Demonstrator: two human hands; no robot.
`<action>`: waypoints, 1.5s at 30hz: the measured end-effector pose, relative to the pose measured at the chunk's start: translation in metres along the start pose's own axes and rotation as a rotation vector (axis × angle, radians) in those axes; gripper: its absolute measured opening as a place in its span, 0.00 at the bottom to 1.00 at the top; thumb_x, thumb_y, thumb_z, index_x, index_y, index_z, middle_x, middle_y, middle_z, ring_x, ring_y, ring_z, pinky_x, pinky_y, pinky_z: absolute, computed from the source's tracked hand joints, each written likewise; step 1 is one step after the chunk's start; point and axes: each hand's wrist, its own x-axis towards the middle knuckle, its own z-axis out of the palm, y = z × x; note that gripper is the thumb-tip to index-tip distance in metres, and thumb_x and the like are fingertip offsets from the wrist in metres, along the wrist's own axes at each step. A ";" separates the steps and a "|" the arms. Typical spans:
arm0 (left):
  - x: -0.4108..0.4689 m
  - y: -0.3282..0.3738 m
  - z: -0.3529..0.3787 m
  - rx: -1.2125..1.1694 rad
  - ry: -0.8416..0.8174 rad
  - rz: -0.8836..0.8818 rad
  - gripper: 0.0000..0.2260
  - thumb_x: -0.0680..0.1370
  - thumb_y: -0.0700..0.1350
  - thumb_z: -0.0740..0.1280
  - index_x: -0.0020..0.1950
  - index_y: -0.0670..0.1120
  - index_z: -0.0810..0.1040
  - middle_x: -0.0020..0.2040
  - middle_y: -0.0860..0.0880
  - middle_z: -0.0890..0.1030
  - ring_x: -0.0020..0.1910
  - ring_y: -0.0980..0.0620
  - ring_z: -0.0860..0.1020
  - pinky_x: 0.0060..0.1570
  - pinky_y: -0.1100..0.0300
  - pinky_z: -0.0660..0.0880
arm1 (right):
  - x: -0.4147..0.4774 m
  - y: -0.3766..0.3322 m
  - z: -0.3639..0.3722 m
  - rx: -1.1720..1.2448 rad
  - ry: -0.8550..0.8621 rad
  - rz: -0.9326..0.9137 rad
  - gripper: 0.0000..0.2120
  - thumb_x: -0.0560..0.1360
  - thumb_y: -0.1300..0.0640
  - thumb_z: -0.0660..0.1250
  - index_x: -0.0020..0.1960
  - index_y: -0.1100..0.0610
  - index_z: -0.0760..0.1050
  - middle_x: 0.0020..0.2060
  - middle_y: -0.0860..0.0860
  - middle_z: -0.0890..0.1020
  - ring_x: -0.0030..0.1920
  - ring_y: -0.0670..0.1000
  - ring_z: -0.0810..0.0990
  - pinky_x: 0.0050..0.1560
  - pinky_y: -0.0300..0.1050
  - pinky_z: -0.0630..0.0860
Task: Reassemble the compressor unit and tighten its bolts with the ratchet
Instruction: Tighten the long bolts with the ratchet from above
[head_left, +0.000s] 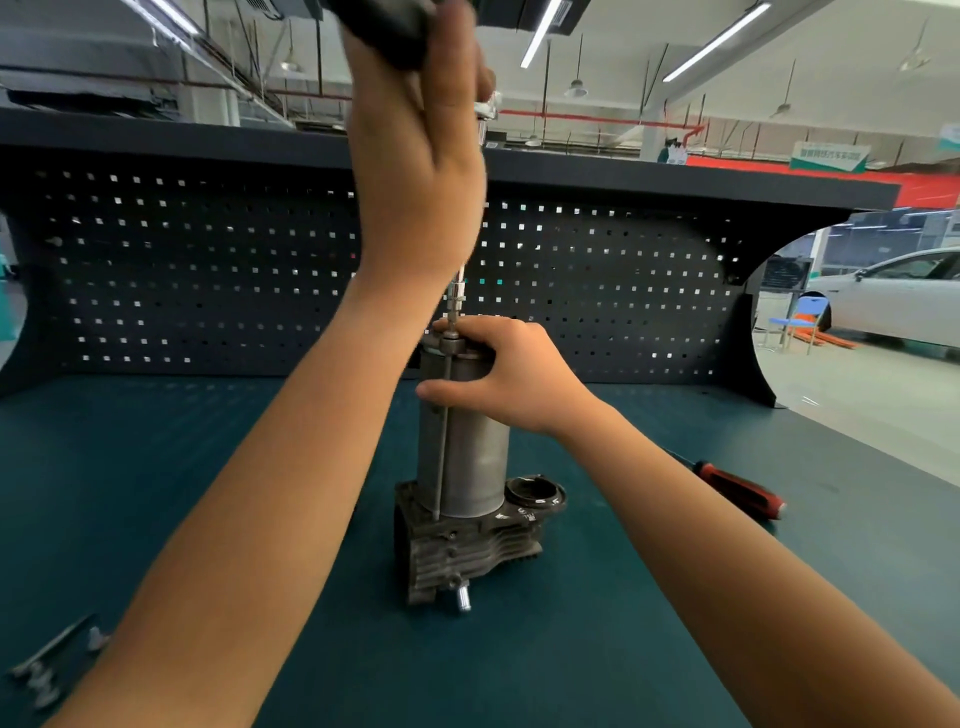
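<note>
Head view, left hand (415, 171) gripping ratchet (384, 28), right hand (511, 376) clasping compressor (467, 457) mid-mat (156, 441), far from edges

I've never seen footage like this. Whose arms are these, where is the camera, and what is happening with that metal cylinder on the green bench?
There is no machine here. These are a person's two bare arms, filmed by one wide-angle camera worn on their head, so you look down along the arms. On the green bench stands the compressor unit: a grey cylinder upright on a dark finned base. The right hand grips the cylinder's top. The left hand is raised high and holds the ratchet by its dark handle. A thin metal extension runs down from it to the cylinder's top. A red-handled screwdriver lies to the right. Small metal parts, too blurred to name, lie near the left edge.
</note>
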 end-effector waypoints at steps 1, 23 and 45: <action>0.000 0.001 0.003 0.033 -0.010 0.035 0.26 0.74 0.61 0.51 0.47 0.37 0.66 0.35 0.49 0.74 0.36 0.49 0.77 0.45 0.59 0.75 | 0.000 -0.001 0.000 0.003 0.002 0.004 0.22 0.66 0.48 0.75 0.53 0.61 0.79 0.46 0.53 0.83 0.48 0.51 0.79 0.49 0.47 0.72; 0.033 -0.058 -0.008 -1.159 0.412 -0.931 0.29 0.81 0.58 0.47 0.33 0.39 0.72 0.23 0.46 0.76 0.21 0.52 0.77 0.25 0.63 0.77 | -0.003 0.000 0.008 -0.133 0.088 -0.091 0.20 0.68 0.46 0.73 0.50 0.60 0.77 0.47 0.51 0.80 0.51 0.50 0.76 0.49 0.38 0.68; 0.043 -0.094 -0.011 -0.817 0.307 -1.444 0.15 0.83 0.41 0.50 0.43 0.36 0.70 0.36 0.42 0.71 0.17 0.52 0.73 0.16 0.67 0.69 | -0.001 -0.002 0.011 -0.029 0.149 -0.053 0.14 0.72 0.53 0.71 0.53 0.63 0.80 0.49 0.55 0.82 0.52 0.52 0.76 0.52 0.33 0.65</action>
